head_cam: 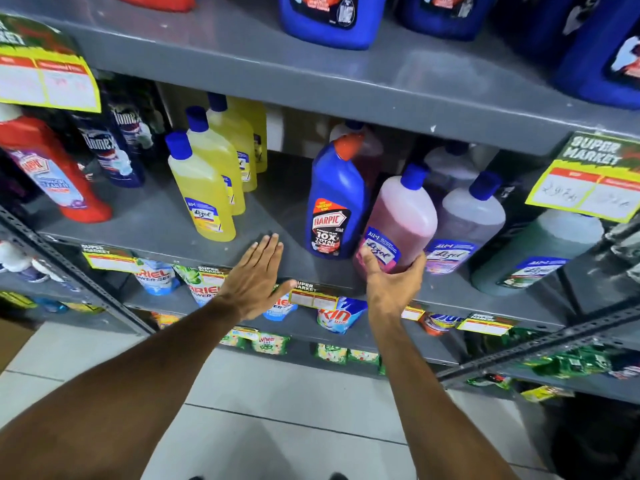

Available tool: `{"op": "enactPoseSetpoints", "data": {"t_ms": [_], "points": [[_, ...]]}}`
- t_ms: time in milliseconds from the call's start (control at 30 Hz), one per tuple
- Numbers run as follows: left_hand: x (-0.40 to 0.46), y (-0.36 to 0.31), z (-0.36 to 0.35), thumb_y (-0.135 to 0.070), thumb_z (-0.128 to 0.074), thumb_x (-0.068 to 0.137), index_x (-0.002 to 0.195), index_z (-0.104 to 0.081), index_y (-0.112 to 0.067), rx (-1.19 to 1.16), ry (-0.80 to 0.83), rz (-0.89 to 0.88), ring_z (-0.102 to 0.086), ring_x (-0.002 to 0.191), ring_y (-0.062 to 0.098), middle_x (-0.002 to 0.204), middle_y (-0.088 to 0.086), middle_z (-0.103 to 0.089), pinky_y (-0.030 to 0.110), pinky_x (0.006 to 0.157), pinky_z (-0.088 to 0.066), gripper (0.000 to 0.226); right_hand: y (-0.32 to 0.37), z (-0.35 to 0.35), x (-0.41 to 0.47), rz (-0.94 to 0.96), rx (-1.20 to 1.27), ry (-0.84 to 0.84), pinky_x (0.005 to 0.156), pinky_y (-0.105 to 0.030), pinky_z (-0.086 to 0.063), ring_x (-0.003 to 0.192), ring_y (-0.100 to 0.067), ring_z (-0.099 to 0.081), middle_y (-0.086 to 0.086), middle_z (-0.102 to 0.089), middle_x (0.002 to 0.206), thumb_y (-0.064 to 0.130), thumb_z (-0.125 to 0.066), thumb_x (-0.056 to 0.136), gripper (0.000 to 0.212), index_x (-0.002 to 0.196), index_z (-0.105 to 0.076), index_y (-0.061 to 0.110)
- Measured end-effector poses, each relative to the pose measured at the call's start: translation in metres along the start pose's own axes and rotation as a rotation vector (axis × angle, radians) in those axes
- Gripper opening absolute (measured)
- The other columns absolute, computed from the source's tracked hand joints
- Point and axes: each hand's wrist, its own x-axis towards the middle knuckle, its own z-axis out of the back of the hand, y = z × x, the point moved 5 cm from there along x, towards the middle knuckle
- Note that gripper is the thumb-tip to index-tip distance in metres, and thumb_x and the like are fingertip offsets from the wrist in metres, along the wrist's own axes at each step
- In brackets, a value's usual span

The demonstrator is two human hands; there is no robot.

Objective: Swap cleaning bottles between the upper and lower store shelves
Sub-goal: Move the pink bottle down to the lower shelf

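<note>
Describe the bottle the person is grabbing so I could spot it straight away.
Find the grey metal middle shelf, then the tall blue Harpic bottle near its front edge. Just right of it, tilted, is the pink translucent plastic bottle with a blue cap, the only pink one up front, with the right hand gripping its base.

So the pink bottle (401, 216) has a blue cap and a blue label low on its front, it's leaning left with its cap tipped back into the middle shelf (156, 220), and its base sits at the shelf's front edge, gripped from below. Right next to it on the left, touching or nearly so, is a blue Harpic bottle (334, 199) with an angled red cap, standing upright on that shelf. Higher up, the top shelf (242, 64) has a few more big blue bottles (329, 19), only their bottoms showing.
</note>
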Motion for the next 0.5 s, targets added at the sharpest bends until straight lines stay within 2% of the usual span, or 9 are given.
{"op": "enactPoseSetpoints", "data": {"t_ms": [133,267,367,433,500], "points": [[0.002,0.003,-0.011,-0.068,-0.003,0.1,0.162,-0.012,0.004,-0.017,-0.019,0.014,-0.011,0.16,0.035,0.171,0.025,-0.011,0.047,0.131,-0.011,0.096,-0.004,-0.012,0.006,0.02,0.011,0.015,0.073,-0.009,-0.057,0.082,0.011,-0.072,-0.009,-0.075,0.114,0.015,-0.102,0.066,0.082,0.134,-0.056,0.007],[0.005,0.002,-0.007,-0.067,-0.011,0.102,0.161,-0.018,0.004,-0.031,-0.062,0.003,-0.017,0.159,0.036,0.17,0.026,-0.018,0.047,0.13,-0.015,0.093,0.0,-0.01,0.007,0.013,0.018,-0.003,0.073,-0.014,-0.06,0.087,0.002,-0.074,-0.013,-0.076,0.117,0.02,-0.103,0.064,0.085,0.134,-0.057,0.008],[0.002,0.003,-0.01,-0.067,-0.012,0.103,0.161,-0.016,0.004,-0.027,-0.056,0.005,-0.015,0.159,0.035,0.17,0.025,-0.016,0.047,0.131,-0.014,0.092,0.001,-0.006,-0.005,0.007,0.016,-0.021,0.092,-0.035,-0.064,0.109,-0.013,-0.075,-0.007,-0.073,0.128,0.025,-0.103,0.063,0.093,0.142,-0.055,0.015],[0.001,0.002,-0.009,-0.068,-0.01,0.103,0.162,-0.014,0.003,-0.029,-0.044,0.009,-0.012,0.16,0.034,0.171,0.024,-0.013,0.047,0.131,-0.013,0.093,0.006,0.0,-0.02,0.059,0.003,-0.05,0.105,-0.046,-0.058,0.125,-0.02,-0.068,-0.005,-0.066,0.139,0.027,-0.102,0.065,0.097,0.148,-0.052,0.019],[0.001,0.003,-0.009,-0.068,-0.008,0.102,0.162,-0.012,0.003,-0.035,-0.042,0.009,-0.01,0.161,0.033,0.171,0.024,-0.011,0.046,0.131,-0.013,0.093,0.014,0.008,-0.039,0.18,-0.093,-0.121,0.109,-0.051,-0.053,0.134,-0.025,-0.059,-0.006,-0.056,0.144,0.028,-0.099,0.07,0.094,0.15,-0.05,0.018]]}}
